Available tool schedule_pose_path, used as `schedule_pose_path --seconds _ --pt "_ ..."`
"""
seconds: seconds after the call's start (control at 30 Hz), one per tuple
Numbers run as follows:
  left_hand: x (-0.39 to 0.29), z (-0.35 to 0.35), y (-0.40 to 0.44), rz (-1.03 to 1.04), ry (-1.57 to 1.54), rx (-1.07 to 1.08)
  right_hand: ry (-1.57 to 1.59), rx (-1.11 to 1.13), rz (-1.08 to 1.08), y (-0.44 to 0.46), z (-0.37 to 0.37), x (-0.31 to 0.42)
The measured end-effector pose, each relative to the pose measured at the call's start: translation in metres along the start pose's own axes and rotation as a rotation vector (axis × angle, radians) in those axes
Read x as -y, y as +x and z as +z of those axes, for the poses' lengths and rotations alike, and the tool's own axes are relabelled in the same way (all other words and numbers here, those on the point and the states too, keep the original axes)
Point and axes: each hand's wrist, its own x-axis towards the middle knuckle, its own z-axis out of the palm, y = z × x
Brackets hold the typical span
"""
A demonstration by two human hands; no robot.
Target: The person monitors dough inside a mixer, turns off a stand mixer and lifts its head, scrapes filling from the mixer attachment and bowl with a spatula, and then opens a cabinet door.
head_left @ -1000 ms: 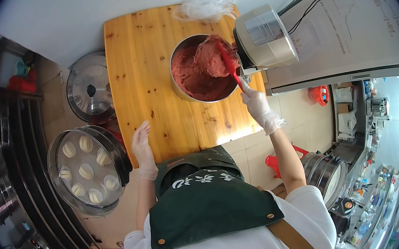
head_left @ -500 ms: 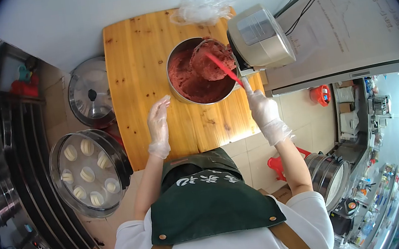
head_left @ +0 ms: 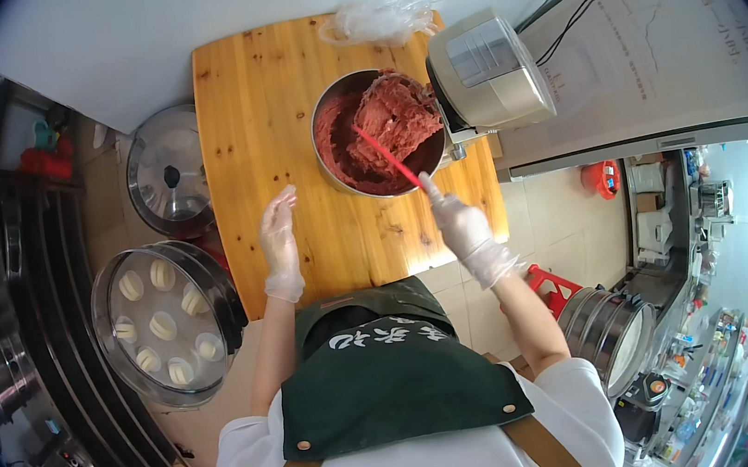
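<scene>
A red spatula (head_left: 391,159) is gripped at its handle by my right hand (head_left: 461,225), which wears a clear plastic glove. The spatula's blade end reaches into the reddish meat mixture (head_left: 393,119) inside a metal bowl (head_left: 324,163). Part of the mixture is heaped up beside the beige stand mixer (head_left: 489,70), at the bowl's right side. My left hand (head_left: 279,238), gloved too, is raised over the wooden table (head_left: 255,99) left of the bowl. It is empty, with its fingers extended.
Crumpled clear plastic (head_left: 380,18) lies at the table's back edge. To the left are a steamer tray (head_left: 159,306) with several pale buns and a glass-lidded pan (head_left: 169,173). A red stool (head_left: 551,290) and stacked steamers (head_left: 605,331) stand low on the right.
The spatula's blade end has swung from the mixture's right part to the left side of the bowl, and my right hand has moved left. My left hand has risen over the table since the earliest frame.
</scene>
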Motion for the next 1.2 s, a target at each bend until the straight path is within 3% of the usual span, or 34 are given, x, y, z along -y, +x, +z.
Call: schedule_pose_path --seconds 0.13,0.3,0.43,0.57,0.67,0.77,0.87,1.0,1.13,1.2 --pt "-0.002 -0.01 -0.001 -0.041 -0.017 -0.075 0.04 -0.147 -0.057 0.0 -0.011 -0.034" --pt "0.008 -0.028 -0.013 -0.093 0.036 -0.121 -0.073 -0.035 0.174 0.01 -0.025 -0.049" --pt "0.006 -0.026 -0.017 -0.082 0.049 -0.107 -0.011 -0.17 0.152 0.051 0.014 -0.044" --pt "0.002 -0.031 -0.014 -0.055 0.051 -0.138 -0.082 -0.047 0.228 0.018 -0.037 -0.011" --pt "0.002 -0.036 -0.019 -0.105 0.057 -0.174 0.018 0.09 0.262 0.009 -0.033 -0.009" --pt "-0.002 -0.036 -0.019 -0.109 0.055 -0.149 0.008 -0.141 0.192 0.043 0.004 -0.02" --pt "-0.002 -0.036 -0.019 -0.1 0.044 -0.128 0.109 -0.039 0.2 0.055 -0.007 -0.026" --pt "0.006 -0.044 -0.017 -0.118 0.058 -0.157 -0.056 0.12 0.279 0.021 -0.044 -0.004" --pt "0.004 -0.044 -0.021 -0.152 0.042 -0.146 0.122 -0.117 0.126 0.047 0.004 -0.024" --pt "0.003 -0.043 -0.02 -0.126 0.052 -0.126 0.084 -0.074 0.129 0.051 -0.006 -0.023"
